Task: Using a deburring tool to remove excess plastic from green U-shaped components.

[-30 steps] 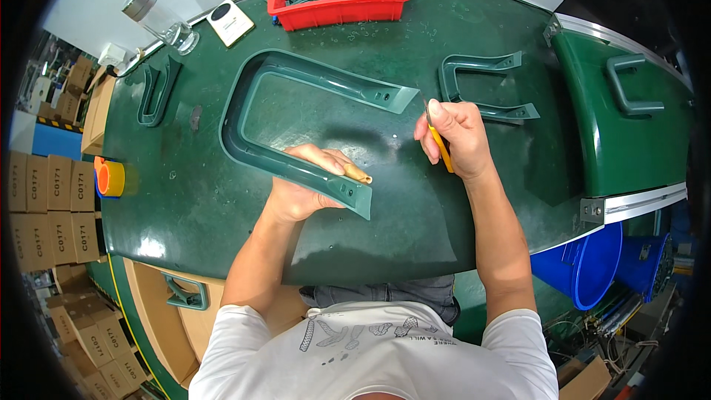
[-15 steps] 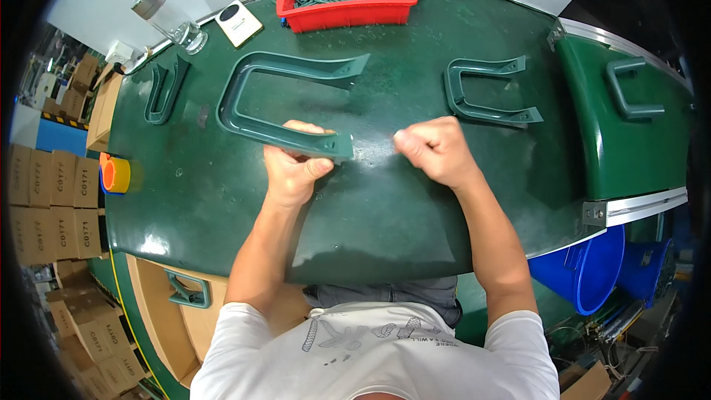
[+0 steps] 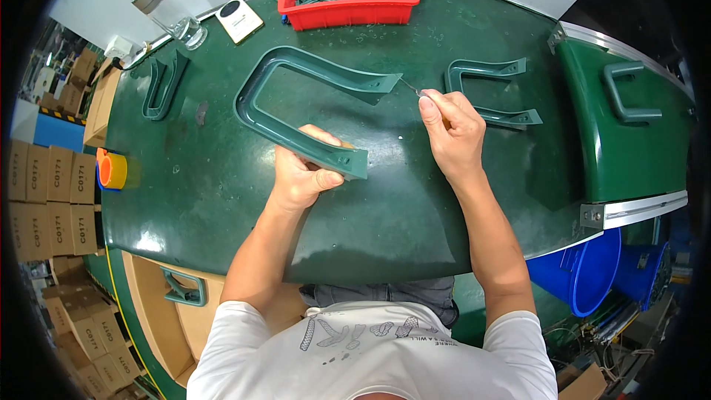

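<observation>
A dark green U-shaped plastic handle [image 3: 255, 89] is raised over the table, its two legs pointing right. My left hand [image 3: 302, 172] grips its nearer leg, thumb below and fingers behind, partly hidden. To the right, my right hand [image 3: 455, 133] is closed in a pinch round a thin, wire-like tool [image 3: 409, 87]. The tool's tip lies close to the end of the handle's farther leg; whether they touch I cannot tell. Behind my right hand lies another U-shaped handle [image 3: 495, 68], partly covered by my fingers. A further U-shaped handle [image 3: 167, 89] rests at the far left.
At the back stands a red bin [image 3: 352, 15] full of small green pieces. A glass bottle [image 3: 174, 18], a white device [image 3: 239, 20] and an orange-yellow roll [image 3: 113, 170] sit leftward. A green panel with a handle [image 3: 629, 92] bounds the right. Blue buckets [image 3: 578, 270] and cartons [image 3: 52, 192] flank the table.
My left hand has shifted the U-shaped handle rightward and tilted it. My right hand has moved up and slightly right and turned, so the thin tool now shows by the farther leg's end.
</observation>
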A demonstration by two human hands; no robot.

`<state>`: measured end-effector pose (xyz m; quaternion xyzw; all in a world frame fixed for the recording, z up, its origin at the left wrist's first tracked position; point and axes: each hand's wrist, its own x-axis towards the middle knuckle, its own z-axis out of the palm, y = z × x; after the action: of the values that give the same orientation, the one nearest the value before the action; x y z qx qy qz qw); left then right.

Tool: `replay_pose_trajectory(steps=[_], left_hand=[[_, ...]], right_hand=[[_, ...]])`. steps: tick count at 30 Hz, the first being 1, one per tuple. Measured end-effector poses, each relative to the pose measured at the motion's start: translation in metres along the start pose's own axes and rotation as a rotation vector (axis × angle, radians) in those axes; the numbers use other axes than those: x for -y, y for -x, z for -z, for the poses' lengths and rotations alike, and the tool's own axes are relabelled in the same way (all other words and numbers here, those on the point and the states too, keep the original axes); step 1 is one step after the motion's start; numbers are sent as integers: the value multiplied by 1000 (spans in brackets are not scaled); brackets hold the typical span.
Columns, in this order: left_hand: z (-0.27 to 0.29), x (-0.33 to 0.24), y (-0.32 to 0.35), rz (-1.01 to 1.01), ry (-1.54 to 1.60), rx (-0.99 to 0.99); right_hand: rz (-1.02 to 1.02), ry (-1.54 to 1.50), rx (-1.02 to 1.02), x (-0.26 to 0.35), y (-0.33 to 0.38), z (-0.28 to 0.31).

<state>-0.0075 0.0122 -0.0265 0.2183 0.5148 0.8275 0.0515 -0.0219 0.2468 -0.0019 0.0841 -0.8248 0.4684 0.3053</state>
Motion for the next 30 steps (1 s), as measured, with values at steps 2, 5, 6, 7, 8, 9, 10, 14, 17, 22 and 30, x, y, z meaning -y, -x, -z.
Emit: replay_pose_trajectory(steps=[2, 5, 6, 7, 8, 9, 10, 14, 17, 22, 30], left_hand=[[-1, -1, -1, -1, -22, 8], [-6, -2, -1, -18, 29, 41], [-8, -2, -1, -25, 39, 82], [-11, -3, -1, -39, 62, 114], [-13, -4, 0, -51, 69, 155], [-15, -7, -1, -21, 94, 206], [-16, -12, -1, -10, -5, 113], [-18, -51, 1, -156, -464, -276], [-13, -100, 12, -109, -877, -459], [-1, -121, 26, 562, -1909, 35], [21, -85, 50, 297, -1757, -91]], right_hand=[[-2, 10, -17, -1, 0, -1], [-14, 24, -32, -3, 1, -1], [-39, 64, -41, -4, 1, -1], [-63, 107, -39, -5, 1, 0], [-87, 148, -35, -6, 1, 0], [-85, 141, -49, -7, 0, 1], [-79, 129, -60, -8, 0, 1], [-46, 128, -41, -10, 1, -2], [-25, 185, -27, -12, 4, -6], [-3, 284, 55, -16, 9, -10], [133, 342, 128, -15, 11, -12]])
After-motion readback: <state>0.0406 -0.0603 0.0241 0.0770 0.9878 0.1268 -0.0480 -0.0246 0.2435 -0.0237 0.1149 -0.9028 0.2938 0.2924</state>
